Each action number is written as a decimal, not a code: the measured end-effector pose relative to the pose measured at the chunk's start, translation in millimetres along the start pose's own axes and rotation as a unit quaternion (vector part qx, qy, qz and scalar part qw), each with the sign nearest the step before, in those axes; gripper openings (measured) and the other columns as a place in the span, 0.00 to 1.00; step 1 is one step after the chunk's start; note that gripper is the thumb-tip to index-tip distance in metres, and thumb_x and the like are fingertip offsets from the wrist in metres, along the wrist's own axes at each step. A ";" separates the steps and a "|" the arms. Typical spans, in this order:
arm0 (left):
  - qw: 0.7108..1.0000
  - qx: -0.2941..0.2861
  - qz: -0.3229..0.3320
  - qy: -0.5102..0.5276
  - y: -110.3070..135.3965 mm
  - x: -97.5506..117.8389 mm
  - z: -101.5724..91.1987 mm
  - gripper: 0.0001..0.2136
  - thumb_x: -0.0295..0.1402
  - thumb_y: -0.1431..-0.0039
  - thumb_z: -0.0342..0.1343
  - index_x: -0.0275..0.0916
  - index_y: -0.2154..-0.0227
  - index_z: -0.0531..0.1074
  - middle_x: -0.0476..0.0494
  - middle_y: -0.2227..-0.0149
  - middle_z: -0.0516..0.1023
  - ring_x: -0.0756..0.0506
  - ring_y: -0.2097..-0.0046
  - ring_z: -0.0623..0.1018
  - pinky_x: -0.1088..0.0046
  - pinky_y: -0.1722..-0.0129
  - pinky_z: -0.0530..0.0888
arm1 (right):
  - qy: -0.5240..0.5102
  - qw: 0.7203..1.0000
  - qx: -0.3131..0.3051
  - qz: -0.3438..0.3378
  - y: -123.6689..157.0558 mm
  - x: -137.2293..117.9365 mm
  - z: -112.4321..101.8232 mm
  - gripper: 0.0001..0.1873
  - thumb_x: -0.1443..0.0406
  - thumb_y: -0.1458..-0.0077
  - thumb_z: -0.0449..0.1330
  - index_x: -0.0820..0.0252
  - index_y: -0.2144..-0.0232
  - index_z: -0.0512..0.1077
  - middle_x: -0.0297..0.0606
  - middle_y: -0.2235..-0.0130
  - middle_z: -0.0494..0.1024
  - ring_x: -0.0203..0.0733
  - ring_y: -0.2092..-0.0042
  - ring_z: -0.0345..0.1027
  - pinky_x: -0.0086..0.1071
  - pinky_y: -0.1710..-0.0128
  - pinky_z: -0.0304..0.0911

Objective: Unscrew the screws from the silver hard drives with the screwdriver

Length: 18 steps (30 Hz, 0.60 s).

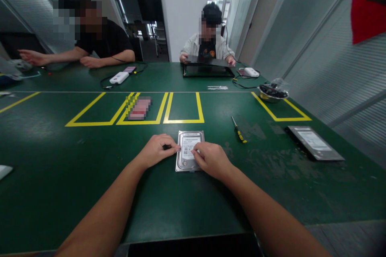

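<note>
A silver hard drive [187, 163] with a white label lies flat on the green table in front of me. At its left edge, my left hand [158, 150] has thumb and forefinger pinched together; whatever is between the tips is too small to make out. My right hand [212, 158] covers part of the drive's right side. Its fingers are drawn into a pinch over the label, and I cannot see what they hold, if anything. To the right lies a yellow-and-black screwdriver [239, 131], its shaft pointing away from me.
Farther right rests a second hard drive [321, 144]. A metal bowl [274, 94] of dark parts stands behind it. Yellow tape [183, 121] marks rectangles on the table [169, 209]; a pixelated pink item [140, 109] lies in one. Two people sit across, one holding a dark panel [211, 61].
</note>
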<state>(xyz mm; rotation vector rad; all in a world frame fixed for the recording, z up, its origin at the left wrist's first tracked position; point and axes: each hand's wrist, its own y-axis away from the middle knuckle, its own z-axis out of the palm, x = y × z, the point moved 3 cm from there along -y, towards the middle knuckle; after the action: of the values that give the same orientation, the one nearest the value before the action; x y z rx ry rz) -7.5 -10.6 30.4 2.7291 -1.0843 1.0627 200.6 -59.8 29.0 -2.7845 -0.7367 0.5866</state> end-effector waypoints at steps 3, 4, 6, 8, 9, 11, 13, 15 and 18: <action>1.000 -0.004 -0.010 0.000 0.2 -2.4 0.6 0.06 0.34 0.42 0.59 0.43 0.67 0.81 0.47 0.66 0.81 0.47 0.63 0.77 0.71 0.60 0.71 | -0.001 1.000 -0.003 -0.002 0.0 0.3 0.4 0.11 0.61 0.37 0.50 0.59 0.69 0.68 0.35 0.69 0.75 0.35 0.68 0.65 0.29 0.67 0.52; 1.000 -0.008 -0.012 0.002 0.3 -3.1 0.8 0.06 0.34 0.42 0.59 0.42 0.67 0.81 0.47 0.66 0.81 0.47 0.63 0.77 0.72 0.61 0.71 | -0.002 1.000 -0.005 -0.002 0.1 0.2 0.6 0.11 0.61 0.37 0.50 0.59 0.69 0.68 0.35 0.69 0.75 0.35 0.68 0.65 0.29 0.67 0.53; 1.000 -0.013 -0.013 0.006 0.5 -4.0 1.0 0.07 0.34 0.41 0.58 0.42 0.66 0.81 0.47 0.66 0.81 0.48 0.64 0.77 0.72 0.61 0.71 | -0.002 1.000 -0.007 -0.002 0.6 -0.1 1.1 0.12 0.61 0.37 0.50 0.59 0.69 0.67 0.35 0.69 0.75 0.35 0.68 0.65 0.29 0.67 0.53; 1.000 -0.016 -0.013 0.003 0.5 -4.1 0.7 0.07 0.34 0.41 0.58 0.42 0.66 0.81 0.48 0.66 0.81 0.48 0.63 0.77 0.73 0.61 0.71 | -0.003 1.000 -0.007 -0.002 1.0 -0.5 1.4 0.11 0.61 0.37 0.50 0.59 0.69 0.67 0.35 0.69 0.75 0.35 0.68 0.65 0.29 0.67 0.53; 1.000 -0.017 -0.011 -0.002 0.5 -3.8 0.6 0.07 0.34 0.40 0.58 0.42 0.65 0.81 0.48 0.65 0.81 0.48 0.63 0.77 0.73 0.61 0.71 | -0.004 1.000 -0.007 -0.002 1.2 -0.6 1.5 0.11 0.61 0.37 0.50 0.59 0.69 0.68 0.35 0.68 0.75 0.35 0.68 0.66 0.29 0.67 0.53; 1.000 -0.020 -0.005 -0.013 0.3 -2.5 0.3 0.07 0.35 0.40 0.58 0.43 0.65 0.80 0.49 0.65 0.81 0.48 0.62 0.77 0.72 0.59 0.70 | -0.005 1.000 -0.008 -0.001 1.2 -0.6 1.5 0.11 0.61 0.37 0.50 0.59 0.69 0.68 0.35 0.68 0.75 0.35 0.67 0.66 0.29 0.67 0.53; 0.999 -0.023 0.008 -0.027 0.1 -0.3 -0.2 0.07 0.35 0.39 0.57 0.43 0.64 0.80 0.49 0.63 0.82 0.48 0.60 0.78 0.72 0.58 0.70 | -0.005 1.000 -0.010 0.001 0.8 -0.2 1.4 0.11 0.61 0.37 0.50 0.59 0.69 0.68 0.35 0.68 0.75 0.35 0.67 0.66 0.29 0.67 0.53; 0.998 -0.025 0.021 -0.045 -0.1 2.1 -0.7 0.07 0.35 0.38 0.56 0.44 0.63 0.80 0.50 0.62 0.82 0.48 0.59 0.78 0.71 0.56 0.70 | -0.006 1.000 -0.011 0.002 0.4 0.2 1.3 0.11 0.61 0.37 0.50 0.59 0.69 0.68 0.35 0.68 0.75 0.35 0.67 0.66 0.29 0.67 0.53; 0.996 -0.027 0.036 -0.077 0.3 5.1 -1.7 0.08 0.35 0.37 0.55 0.44 0.62 0.80 0.50 0.61 0.82 0.47 0.58 0.78 0.70 0.56 0.69 | -0.005 1.000 -0.011 -0.003 0.1 0.3 1.3 0.11 0.61 0.37 0.50 0.59 0.69 0.68 0.35 0.68 0.75 0.35 0.67 0.66 0.29 0.67 0.53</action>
<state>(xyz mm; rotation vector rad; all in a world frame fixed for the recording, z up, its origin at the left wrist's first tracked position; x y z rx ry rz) -6.0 -13.5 34.7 2.7874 -1.2199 0.8290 200.3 -59.6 27.7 -2.8010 -0.7583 0.5966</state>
